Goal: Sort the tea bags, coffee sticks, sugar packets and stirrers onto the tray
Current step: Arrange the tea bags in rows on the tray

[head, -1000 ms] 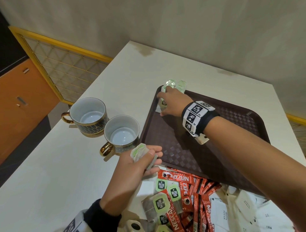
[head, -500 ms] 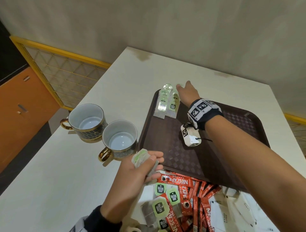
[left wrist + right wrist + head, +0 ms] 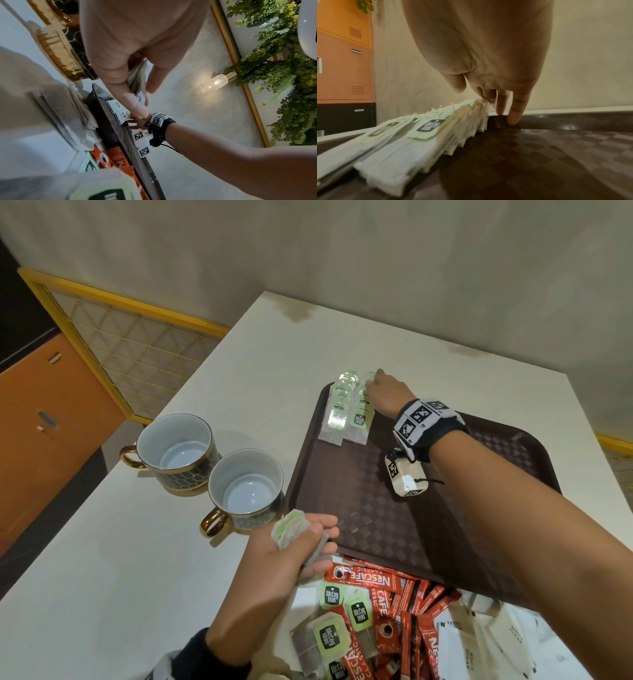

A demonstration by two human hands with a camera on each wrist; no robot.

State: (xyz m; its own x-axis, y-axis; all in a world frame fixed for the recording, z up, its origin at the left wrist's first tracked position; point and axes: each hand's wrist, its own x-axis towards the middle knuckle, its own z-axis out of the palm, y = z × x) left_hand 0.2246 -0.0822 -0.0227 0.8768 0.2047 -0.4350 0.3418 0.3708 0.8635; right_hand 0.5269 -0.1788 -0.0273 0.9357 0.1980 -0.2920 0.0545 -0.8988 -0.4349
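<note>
Two overlapping rows of green-tagged tea bags (image 3: 346, 414) lie in the far left corner of the brown tray (image 3: 376, 525). My right hand (image 3: 376, 386) reaches to their far end with straight fingers. In the right wrist view the fingertips (image 3: 511, 120) touch the tray (image 3: 539, 155) beside the rows of tea bags (image 3: 426, 132). My left hand (image 3: 311, 539) hovers at the tray's near left corner and grips a small bundle of tea bags (image 3: 289, 525); this bundle (image 3: 137, 75) shows between thumb and fingers in the left wrist view.
A mixed pile lies on the table in front of the tray: loose tea bags (image 3: 330, 635), red coffee sticks (image 3: 407, 604), white sugar packets (image 3: 479, 642). Two empty gold-handled cups (image 3: 176, 446) (image 3: 246, 487) stand left of the tray. The table's left edge drops off beyond them.
My right hand lifted off the tea bag rows, swung to their right side, and now touches their far end. My left hand has kept its bundle in place.
</note>
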